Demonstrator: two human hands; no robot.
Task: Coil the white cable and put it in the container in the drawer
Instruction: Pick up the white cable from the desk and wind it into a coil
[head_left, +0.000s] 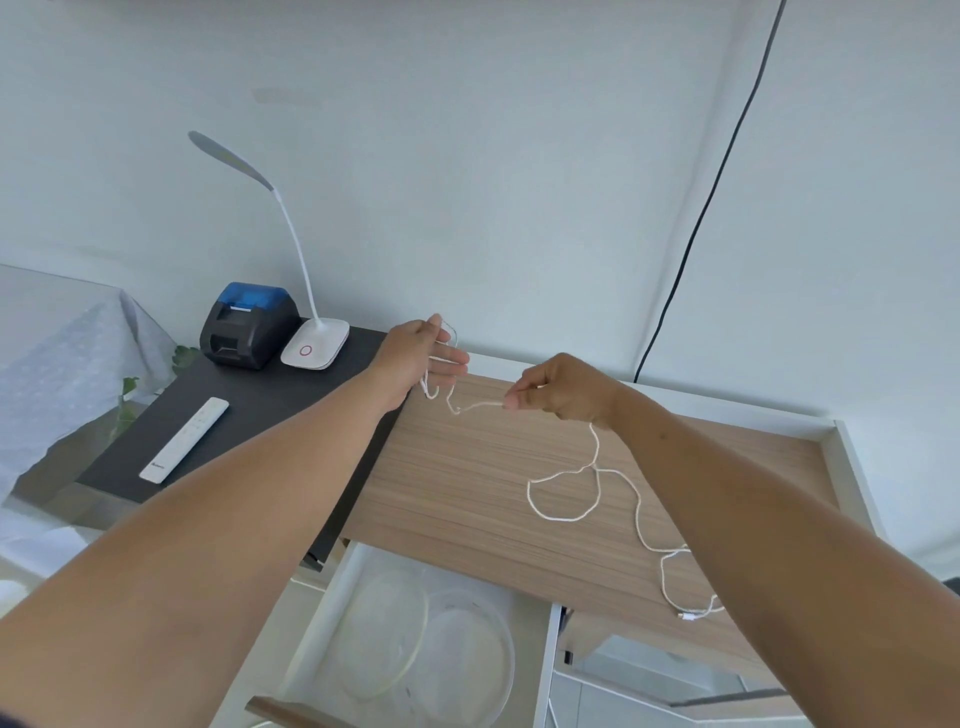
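A thin white cable (597, 473) runs in loose loops across the wooden desktop (467, 483), its plug end near the front right edge. My left hand (421, 356) holds one end of it, with a loop draped over the spread fingers. My right hand (563, 389) pinches the cable a short way along, and a slack stretch hangs between the two hands. Below the desk's front edge an open white drawer (322, 613) holds a round clear container (467, 660) with a clear lid (384, 634) leaning beside it.
To the left stands a dark side table (270, 410) with a black and blue printer (249, 325), a white desk lamp (314, 343) and a white remote (184, 439). A black cord (691, 244) hangs down the wall. A white raised rim (852, 467) edges the desk's right side.
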